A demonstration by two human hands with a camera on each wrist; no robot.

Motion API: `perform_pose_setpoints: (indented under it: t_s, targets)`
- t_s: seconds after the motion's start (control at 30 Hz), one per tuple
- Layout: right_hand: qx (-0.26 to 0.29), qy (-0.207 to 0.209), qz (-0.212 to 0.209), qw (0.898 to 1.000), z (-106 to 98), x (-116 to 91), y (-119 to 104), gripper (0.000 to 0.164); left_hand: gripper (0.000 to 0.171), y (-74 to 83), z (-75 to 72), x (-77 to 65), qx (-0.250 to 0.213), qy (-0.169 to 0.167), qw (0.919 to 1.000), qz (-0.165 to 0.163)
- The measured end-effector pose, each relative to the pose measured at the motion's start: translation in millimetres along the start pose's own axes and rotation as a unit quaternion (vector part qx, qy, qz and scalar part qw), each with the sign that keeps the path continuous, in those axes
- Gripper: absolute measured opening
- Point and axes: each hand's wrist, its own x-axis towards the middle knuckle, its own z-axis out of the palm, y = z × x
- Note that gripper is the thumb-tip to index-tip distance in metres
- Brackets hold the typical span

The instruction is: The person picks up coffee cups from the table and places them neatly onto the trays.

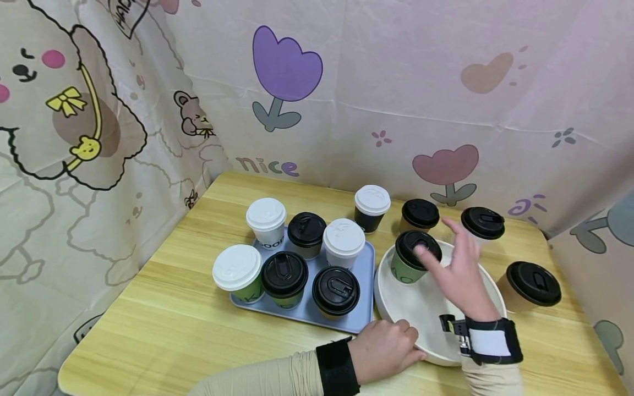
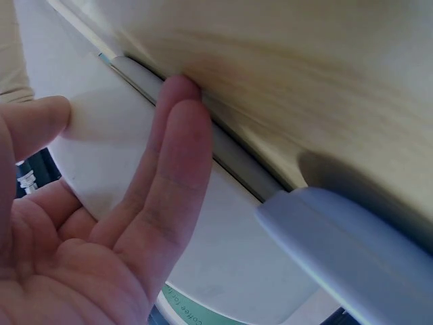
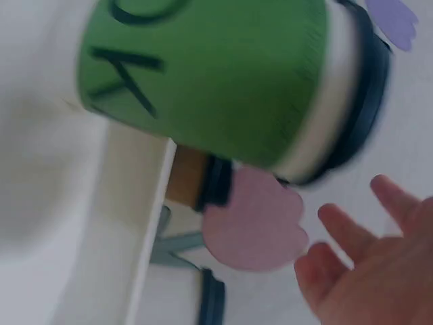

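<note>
My left hand (image 1: 383, 349) rests at the near-left edge of a round white tray (image 1: 436, 322). In the left wrist view, the fingers (image 2: 183, 149) are fairly straight and lie against the tray's rim, thumb apart. My right hand (image 1: 463, 275) hovers over the tray with fingers spread. Beside it, a green paper cup (image 1: 407, 269) with a black lid stands upright on the tray. The right wrist view shows a gap between the fingertips and this green cup (image 3: 210, 74).
Left of the round tray, a blue rectangular tray (image 1: 366, 280) carries several cups with white or black lids. Behind stand a white-lidded cup (image 1: 371, 206) and a black-lidded brown cup (image 1: 418, 215). Two more black-lidded cups, one behind (image 1: 482, 223) and one brown (image 1: 530, 286), stand at right.
</note>
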Motion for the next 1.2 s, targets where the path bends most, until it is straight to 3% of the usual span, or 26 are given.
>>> perform_pose_setpoints:
  t_s: [0.1,0.17,0.23,0.3,0.4,0.5,0.7,0.83,0.9,1.2]
  targets:
    - [-0.014,0.066,-0.012,0.998,-16.6,0.7,1.8,0.064,0.035,0.5,-0.9,0.3,-0.003,-0.005,1.0,-0.003]
    - [-0.037,0.103,0.012,0.994,-29.5,-0.3,3.8,0.057,0.035,0.7,-1.5,0.5,-0.006,-0.007,0.9999,-0.004]
    - [-0.059,0.132,0.058,0.988,-42.8,-1.7,6.9,0.054,0.035,0.8,-2.1,0.8,-0.006,-0.008,0.9999,-0.006]
    - [-0.082,0.14,0.135,0.978,-56.8,-3.9,9.4,0.057,0.035,0.6,-2.2,0.9,-0.008,-0.009,0.9999,-0.007]
    - [-0.123,0.118,0.252,0.952,-76.2,-6.0,16.6,0.07,0.035,-0.1,-1.6,0.8,-0.008,-0.006,0.9999,-0.005]
    - [-0.168,0.062,0.34,0.923,-92.8,-7.5,26.6,0.086,0.034,-0.7,-1.1,0.8,-0.009,-0.004,0.9999,-0.002]
    - [-0.194,-0.044,0.411,0.89,-109.6,-8.7,47.0,0.109,0.035,-1.2,-3.5,2.3,-0.021,-0.017,0.9996,-0.011]
    - [-0.196,-0.118,0.413,0.882,-110.3,-9.3,55.7,0.115,0.034,-1.2,-3.6,2.3,-0.022,-0.017,0.9995,-0.014]
    - [-0.197,-0.132,0.405,0.883,-109.0,-9.8,59.1,0.114,0.034,-1.0,-2.9,2.0,-0.017,-0.014,0.9997,-0.011]
    - [-0.169,-0.114,0.421,0.884,-104.5,-12.6,68.5,0.108,0.034,-0.6,-0.2,0.3,-0.003,0.004,1.0,0.001]
